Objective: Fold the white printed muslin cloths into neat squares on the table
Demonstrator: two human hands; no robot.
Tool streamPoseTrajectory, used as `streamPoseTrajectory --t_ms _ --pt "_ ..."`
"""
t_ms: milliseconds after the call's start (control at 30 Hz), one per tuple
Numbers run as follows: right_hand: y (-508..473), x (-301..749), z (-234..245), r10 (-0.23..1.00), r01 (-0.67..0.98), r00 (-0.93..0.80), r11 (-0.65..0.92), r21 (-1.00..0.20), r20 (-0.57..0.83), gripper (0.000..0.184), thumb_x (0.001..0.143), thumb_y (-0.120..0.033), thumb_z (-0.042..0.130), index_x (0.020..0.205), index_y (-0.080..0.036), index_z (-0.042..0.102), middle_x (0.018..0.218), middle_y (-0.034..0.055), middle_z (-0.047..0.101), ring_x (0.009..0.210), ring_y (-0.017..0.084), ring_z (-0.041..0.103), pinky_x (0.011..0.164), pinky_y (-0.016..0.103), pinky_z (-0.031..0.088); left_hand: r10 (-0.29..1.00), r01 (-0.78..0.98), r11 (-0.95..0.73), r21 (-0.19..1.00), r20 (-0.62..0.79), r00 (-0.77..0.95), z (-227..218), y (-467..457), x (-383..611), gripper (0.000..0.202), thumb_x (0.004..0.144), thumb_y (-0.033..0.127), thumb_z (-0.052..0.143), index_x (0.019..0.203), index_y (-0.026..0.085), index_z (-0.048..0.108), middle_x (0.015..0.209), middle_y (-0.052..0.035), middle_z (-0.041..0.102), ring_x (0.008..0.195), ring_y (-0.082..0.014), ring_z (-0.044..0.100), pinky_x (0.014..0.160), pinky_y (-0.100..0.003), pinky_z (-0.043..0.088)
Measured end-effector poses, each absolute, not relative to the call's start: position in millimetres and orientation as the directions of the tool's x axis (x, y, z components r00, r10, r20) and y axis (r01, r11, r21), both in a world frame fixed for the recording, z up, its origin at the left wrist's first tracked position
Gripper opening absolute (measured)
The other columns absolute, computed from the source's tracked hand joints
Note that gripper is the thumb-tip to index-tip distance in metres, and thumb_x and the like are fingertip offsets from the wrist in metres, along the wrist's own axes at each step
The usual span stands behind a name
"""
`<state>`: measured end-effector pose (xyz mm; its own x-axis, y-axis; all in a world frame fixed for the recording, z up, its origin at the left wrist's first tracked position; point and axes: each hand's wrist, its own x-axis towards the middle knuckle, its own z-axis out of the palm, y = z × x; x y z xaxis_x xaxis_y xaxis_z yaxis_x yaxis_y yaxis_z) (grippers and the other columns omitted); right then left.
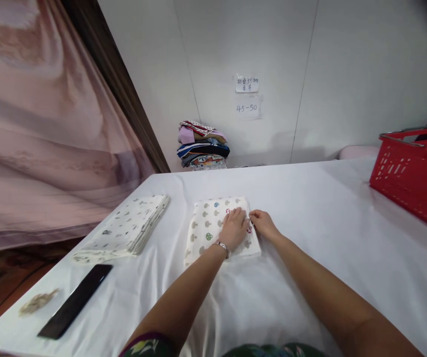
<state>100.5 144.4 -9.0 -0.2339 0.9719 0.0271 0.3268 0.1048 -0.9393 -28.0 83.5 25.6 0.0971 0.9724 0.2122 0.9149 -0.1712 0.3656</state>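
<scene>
A white cloth (203, 225) printed with grey, green, blue and red mushrooms lies folded into a rough square in the middle of the table. My left hand (235, 229) rests flat on its right half, fingers stretched out and pointing away from me; a bracelet circles that wrist. At the cloth's right edge, my right hand (264, 224) has thumb and fingers closed in a pinch on the fabric. Part of the right edge is hidden by my fingers. To the left lies a folded stack of white cloth (128, 225) with small dark prints.
The white-covered table (310, 198) carries a red plastic basket (414, 173) at the right. Left of me are a long black flat object (76, 301) and a small beige tuft (38, 301). Behind the table stands a pile of folded fabrics (203, 146); a pink curtain (57, 124) hangs left.
</scene>
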Motion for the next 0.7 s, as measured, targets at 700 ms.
streamPoseTrajectory --t_ms 700 --pt "172 97 -12 0.964 0.262 -0.266 0.065 -0.963 -0.007 0.021 0.069 -0.035 0.046 0.067 -0.018 0.058 0.055 -0.0019 0.055 0.051 0.013 0.048 0.05 0.024 0.038 0.977 0.939 -0.182 0.292 0.165 0.138 12 77 -20 0.063 0.091 0.052 0.017 0.14 0.013 0.026 0.148 -0.0089 0.023 0.138 -0.0202 0.011 0.112 -0.045 0.01"
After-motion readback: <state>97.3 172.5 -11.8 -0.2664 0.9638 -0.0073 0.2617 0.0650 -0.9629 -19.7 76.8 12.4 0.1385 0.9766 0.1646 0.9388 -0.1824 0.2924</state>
